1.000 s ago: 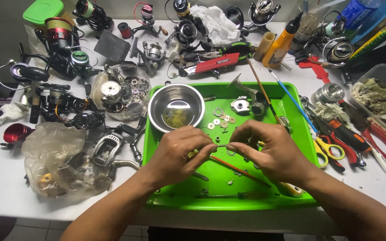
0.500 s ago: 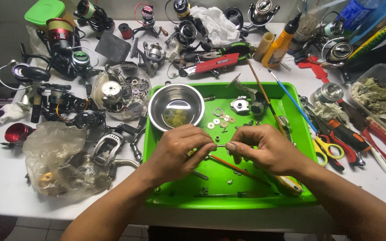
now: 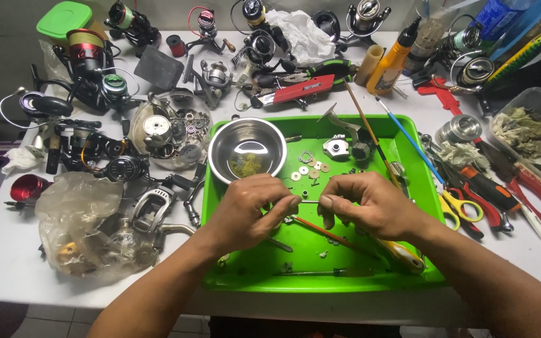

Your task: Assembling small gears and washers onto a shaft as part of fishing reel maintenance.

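Left hand: fingers pinched together on the left end of a thin metal pin
Right hand: fingers closed on the pin's right end
Pin: held level between both hands, above the middle of the green tray
Steel bowl: set in the tray's far left corner
Washers: scattered just beyond the hands
Scissors: laid right of the tray on the worktop
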